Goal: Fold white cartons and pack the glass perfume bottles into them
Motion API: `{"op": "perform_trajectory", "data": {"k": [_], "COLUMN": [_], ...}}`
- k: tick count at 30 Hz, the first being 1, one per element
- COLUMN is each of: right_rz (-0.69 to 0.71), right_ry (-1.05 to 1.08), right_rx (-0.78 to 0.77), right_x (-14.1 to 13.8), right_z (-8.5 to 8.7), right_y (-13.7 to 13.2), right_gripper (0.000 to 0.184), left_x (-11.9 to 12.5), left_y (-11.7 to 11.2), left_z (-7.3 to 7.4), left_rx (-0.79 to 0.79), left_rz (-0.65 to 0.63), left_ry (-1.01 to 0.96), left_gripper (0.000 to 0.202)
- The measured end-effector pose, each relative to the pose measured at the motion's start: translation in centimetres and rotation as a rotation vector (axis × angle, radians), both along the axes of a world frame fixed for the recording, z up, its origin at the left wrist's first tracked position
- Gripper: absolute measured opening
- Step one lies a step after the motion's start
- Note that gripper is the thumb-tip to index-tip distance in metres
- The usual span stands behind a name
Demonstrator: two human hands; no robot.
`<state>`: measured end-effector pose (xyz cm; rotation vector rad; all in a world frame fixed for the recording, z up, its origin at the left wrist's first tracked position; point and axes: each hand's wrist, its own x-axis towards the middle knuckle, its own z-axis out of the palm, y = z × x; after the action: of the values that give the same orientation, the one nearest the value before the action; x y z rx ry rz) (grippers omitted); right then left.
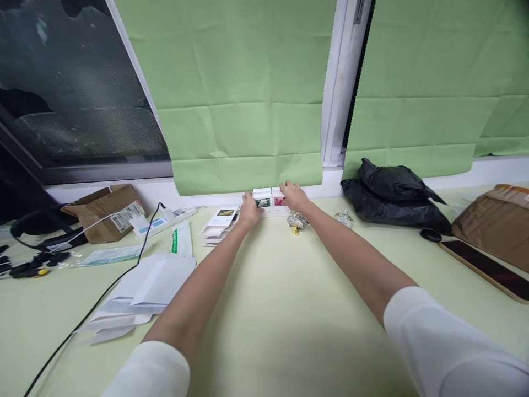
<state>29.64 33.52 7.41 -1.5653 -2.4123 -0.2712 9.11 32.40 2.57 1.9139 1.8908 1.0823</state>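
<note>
Two stacks of white picture cards stand side by side against the wall at the back of the table. The left stack (263, 203) shows a white flower on green, the right stack (280, 202) a pink flower. My left hand (249, 210) is closed on the left stack's outer side, thumb at its front. My right hand (293, 195) grips the right stack from its top right edge; some fingertips are hidden. Just left of my left hand lie spread cards with a yellow flower picture (225, 214). Below my right wrist sits a small clear glass ornament (296, 221) with a gold part.
Another glass ornament (344, 219) stands to the right, before black plastic bags (388, 190). A phone (490, 267) and brown parcel (496, 223) lie far right. White envelopes (144, 286), a black cable (108, 289), a power strip (165, 222) and an open cardboard box (103, 212) occupy the left.
</note>
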Motion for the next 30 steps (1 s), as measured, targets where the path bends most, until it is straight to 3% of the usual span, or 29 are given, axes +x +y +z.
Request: {"op": "perform_trajectory", "data": {"k": [4,14,19,22,25,28,30], "right_rz": [0.022,0.082,0.077,0.101,0.149,0.214,0.302], "right_ry": [-0.057,-0.157,-0.143,-0.113,-0.077,-0.046,0.045], "right_rx": [0.032,0.081,0.09,0.125,0.171,0.202,0.219], "right_x": [-0.1,-0.5,-0.4,-0.3,0.3,1.6,2.8], "right_z": [0.1,0.1,1.2,2.8,4.6,5.2,4.6], "right_y": [0.1,0.1,-0.8,-2.1,-4.5,-8.6,-12.3], "right_gripper": [0.051,0.042,0.035,0.035,0.032,0.028,0.026], "left_x": [0.2,0.5,0.9,0.6,-0.8,-3.4,-5.0], "left_y": [0.6,0.7,-0.6,-2.6,-6.2,-10.9,-14.0], "left_z": [0.0,-0.4,1.0,2.9,4.9,6.2,6.3], "left_rx": [0.02,0.036,0.052,0.104,0.143,0.148,0.131], "left_rz": [0.079,0.102,0.102,0.077,-0.006,-0.089,-0.102], "left_ry": [0.02,0.04,0.064,0.092,0.14,0.18,0.19], "left_gripper": [0.068,0.069,0.085,0.083,0.058,0.037,0.03]}}
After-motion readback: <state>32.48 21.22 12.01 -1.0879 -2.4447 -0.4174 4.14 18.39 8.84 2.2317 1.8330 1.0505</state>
